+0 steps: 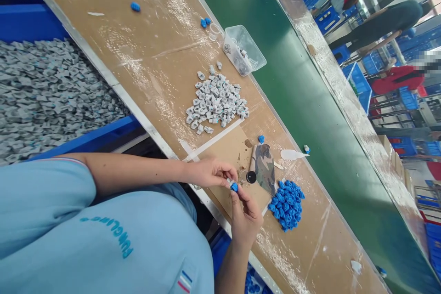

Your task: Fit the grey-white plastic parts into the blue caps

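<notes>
Close together over the brown work board [227, 147], my two hands meet at one small part. My left hand [215, 173] pinches a small grey-white plastic piece [229, 181]. My right hand [245, 216] has its fingertips on a small blue piece [234, 187], which touches the grey one. How far the two are joined is hidden by the fingers. Just beyond my fingers are a small round container with a black top [251, 177] and a camouflage-patterned pouch or cloth [264, 167]. A pile of blue pieces [286, 204] lies beyond my right hand.
A heap of grey-white pieces [217, 101] lies on the table, near a clear plastic tub [253, 48]. A white nozzle bottle [292, 154] is by the green conveyor belt [289, 69]. At left stands a blue crate [86, 135] full of grey pieces. Several people work across the belt.
</notes>
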`<control>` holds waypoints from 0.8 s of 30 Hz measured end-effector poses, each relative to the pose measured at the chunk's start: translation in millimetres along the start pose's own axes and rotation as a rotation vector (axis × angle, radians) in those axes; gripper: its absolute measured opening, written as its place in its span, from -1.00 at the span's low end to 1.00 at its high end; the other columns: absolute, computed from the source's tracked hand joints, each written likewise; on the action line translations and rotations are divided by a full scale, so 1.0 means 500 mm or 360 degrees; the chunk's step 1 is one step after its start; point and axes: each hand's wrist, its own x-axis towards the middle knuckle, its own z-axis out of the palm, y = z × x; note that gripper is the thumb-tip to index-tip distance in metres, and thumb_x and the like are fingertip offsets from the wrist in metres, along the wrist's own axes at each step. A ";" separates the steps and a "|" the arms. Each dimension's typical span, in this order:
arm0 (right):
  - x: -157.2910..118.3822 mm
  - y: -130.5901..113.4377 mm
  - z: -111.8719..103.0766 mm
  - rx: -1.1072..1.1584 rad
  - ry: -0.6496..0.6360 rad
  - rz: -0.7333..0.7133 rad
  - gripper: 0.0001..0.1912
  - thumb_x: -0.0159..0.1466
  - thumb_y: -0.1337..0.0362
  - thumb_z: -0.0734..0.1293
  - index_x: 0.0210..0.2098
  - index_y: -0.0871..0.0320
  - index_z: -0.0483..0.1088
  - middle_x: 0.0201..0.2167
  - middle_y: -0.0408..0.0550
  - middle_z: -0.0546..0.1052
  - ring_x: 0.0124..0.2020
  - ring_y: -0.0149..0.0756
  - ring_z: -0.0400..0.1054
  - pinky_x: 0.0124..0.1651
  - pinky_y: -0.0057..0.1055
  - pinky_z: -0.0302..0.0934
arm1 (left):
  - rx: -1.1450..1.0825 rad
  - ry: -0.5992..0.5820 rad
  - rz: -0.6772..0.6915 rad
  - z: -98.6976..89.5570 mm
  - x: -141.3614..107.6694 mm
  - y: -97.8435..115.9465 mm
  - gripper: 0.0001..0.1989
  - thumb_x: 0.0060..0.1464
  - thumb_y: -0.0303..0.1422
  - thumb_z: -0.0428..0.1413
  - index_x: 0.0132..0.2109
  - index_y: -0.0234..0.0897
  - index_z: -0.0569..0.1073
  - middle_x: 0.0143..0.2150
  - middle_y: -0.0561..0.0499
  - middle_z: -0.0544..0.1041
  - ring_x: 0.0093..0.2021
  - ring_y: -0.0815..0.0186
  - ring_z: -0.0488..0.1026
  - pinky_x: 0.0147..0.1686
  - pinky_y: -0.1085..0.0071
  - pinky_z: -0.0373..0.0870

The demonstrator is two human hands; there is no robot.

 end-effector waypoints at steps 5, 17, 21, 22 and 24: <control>-0.004 0.007 -0.004 -0.0007 -0.0028 -0.0175 -0.84 0.10 0.25 0.41 -0.32 0.14 0.56 -0.42 -0.03 0.61 -0.42 -0.29 0.48 -0.35 -0.39 0.39 | 0.0185 -0.0072 0.0026 0.000 -0.003 0.004 -0.81 -0.02 -0.55 0.14 -0.19 -0.32 0.47 -0.31 0.01 0.53 -0.25 0.40 0.45 -0.25 0.57 0.34; 0.020 -0.036 -0.041 -0.0311 -0.0385 -0.0525 -0.86 0.17 0.32 0.36 -0.29 0.06 0.56 -0.48 -0.11 0.60 -0.48 -0.36 0.48 -0.46 -0.51 0.35 | 0.0388 -0.0253 -0.0082 -0.001 0.000 0.001 -0.70 -0.07 -0.55 0.19 -0.14 -0.29 0.39 -0.46 0.15 0.42 -0.50 0.49 0.31 -0.50 0.63 0.18; 0.021 -0.039 -0.035 -0.0290 -0.0349 -0.0443 -0.87 0.17 0.26 0.36 -0.34 0.07 0.57 -0.50 -0.11 0.60 -0.49 -0.35 0.47 -0.46 -0.49 0.36 | 0.0292 -0.0238 -0.0182 -0.003 0.000 0.002 -0.69 -0.07 -0.53 0.18 -0.13 -0.28 0.37 -0.45 0.16 0.41 -0.57 0.52 0.26 -0.55 0.62 0.17; 0.018 -0.036 -0.031 -0.0272 -0.0329 -0.0412 -0.88 0.16 0.26 0.37 -0.34 0.07 0.57 -0.51 -0.12 0.59 -0.50 -0.34 0.47 -0.46 -0.49 0.36 | 0.0263 -0.0224 -0.0200 -0.003 -0.001 0.001 -0.70 -0.07 -0.52 0.18 -0.13 -0.28 0.38 -0.45 0.16 0.42 -0.58 0.52 0.25 -0.57 0.62 0.17; 0.011 -0.028 -0.021 -0.0229 -0.0274 -0.0340 -0.87 0.14 0.27 0.38 -0.32 0.06 0.57 -0.51 -0.13 0.59 -0.50 -0.34 0.46 -0.46 -0.48 0.36 | 0.0196 -0.0194 -0.0222 -0.003 -0.001 -0.003 -0.71 -0.07 -0.51 0.18 -0.14 -0.29 0.38 -0.46 0.16 0.42 -0.60 0.53 0.23 -0.58 0.61 0.16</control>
